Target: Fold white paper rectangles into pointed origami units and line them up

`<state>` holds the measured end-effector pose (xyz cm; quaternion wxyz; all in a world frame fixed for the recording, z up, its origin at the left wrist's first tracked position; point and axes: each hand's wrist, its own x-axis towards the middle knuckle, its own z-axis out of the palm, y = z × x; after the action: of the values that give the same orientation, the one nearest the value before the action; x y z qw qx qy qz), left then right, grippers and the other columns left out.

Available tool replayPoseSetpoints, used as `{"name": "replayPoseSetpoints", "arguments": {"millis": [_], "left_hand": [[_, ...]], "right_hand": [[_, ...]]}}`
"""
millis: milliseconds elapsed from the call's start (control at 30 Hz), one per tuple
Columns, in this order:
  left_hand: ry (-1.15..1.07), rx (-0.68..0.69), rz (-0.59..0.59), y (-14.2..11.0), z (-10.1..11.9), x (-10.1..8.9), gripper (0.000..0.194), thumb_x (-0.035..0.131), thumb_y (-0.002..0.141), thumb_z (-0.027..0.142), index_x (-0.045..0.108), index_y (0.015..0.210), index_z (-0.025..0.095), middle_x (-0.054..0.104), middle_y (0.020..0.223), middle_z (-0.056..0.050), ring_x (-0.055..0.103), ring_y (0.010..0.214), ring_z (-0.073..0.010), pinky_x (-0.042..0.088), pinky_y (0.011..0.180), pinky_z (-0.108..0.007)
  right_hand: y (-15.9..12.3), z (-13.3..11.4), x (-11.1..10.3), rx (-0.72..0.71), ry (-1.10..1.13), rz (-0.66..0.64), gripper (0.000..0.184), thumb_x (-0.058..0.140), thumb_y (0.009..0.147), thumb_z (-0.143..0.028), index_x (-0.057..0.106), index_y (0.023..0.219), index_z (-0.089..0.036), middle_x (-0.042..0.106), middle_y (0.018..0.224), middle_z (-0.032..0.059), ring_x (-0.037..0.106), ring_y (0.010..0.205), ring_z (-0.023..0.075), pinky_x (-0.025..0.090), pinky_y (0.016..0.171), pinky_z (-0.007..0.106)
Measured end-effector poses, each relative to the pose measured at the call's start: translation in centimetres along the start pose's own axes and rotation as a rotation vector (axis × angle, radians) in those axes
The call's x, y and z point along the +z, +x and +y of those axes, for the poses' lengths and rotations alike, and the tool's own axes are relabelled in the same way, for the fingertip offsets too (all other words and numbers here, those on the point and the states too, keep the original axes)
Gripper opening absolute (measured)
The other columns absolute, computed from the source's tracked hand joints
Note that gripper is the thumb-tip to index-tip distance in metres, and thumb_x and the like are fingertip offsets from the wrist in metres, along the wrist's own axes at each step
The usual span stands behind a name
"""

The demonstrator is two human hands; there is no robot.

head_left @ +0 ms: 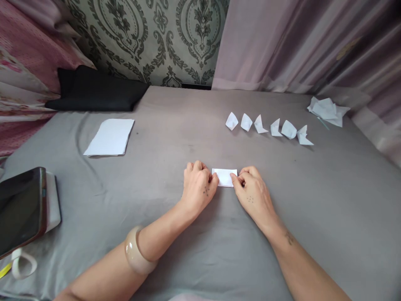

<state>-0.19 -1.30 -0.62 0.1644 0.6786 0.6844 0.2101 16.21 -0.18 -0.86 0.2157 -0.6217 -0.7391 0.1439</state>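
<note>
A small folded rectangle of white paper (224, 177) lies between my two hands, close to the grey cloth surface. My left hand (199, 182) pinches its left end, thumb on top and the other fingers curled. At the right end, my right hand (251, 186) grips the paper between thumb and curled fingers. Beyond the hands stands a row of several folded white paper shapes (246, 122), each with pointed tips. Over to the left lies a stack of white paper sheets (110, 137).
A heap of crumpled white paper (328, 110) rests at the far right. Black folded cloth (100, 90) lies at the back left. A dark-screened device (21, 211) sits at the left edge, near a white looped cable (23, 263). Curtains (266, 46) hang behind.
</note>
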Motion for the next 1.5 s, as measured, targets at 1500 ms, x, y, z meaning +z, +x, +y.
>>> {"name": "replayPoseSetpoints", "arguments": {"millis": [1500], "left_hand": [[0.103,0.299,-0.021,0.1,-0.6,0.1,0.027,0.037,0.092,0.013,0.060,0.102,0.023,0.061,0.104,-0.006,0.046,0.092,-0.0227,0.033,0.075,-0.034]], "right_hand": [[-0.3,-0.7,-0.5,-0.379,-0.074,-0.092,0.027,0.035,0.096,-0.015,0.061,0.101,-0.021,0.062,0.101,0.0069,0.053,0.093,0.0206,0.044,0.078,0.032]]}}
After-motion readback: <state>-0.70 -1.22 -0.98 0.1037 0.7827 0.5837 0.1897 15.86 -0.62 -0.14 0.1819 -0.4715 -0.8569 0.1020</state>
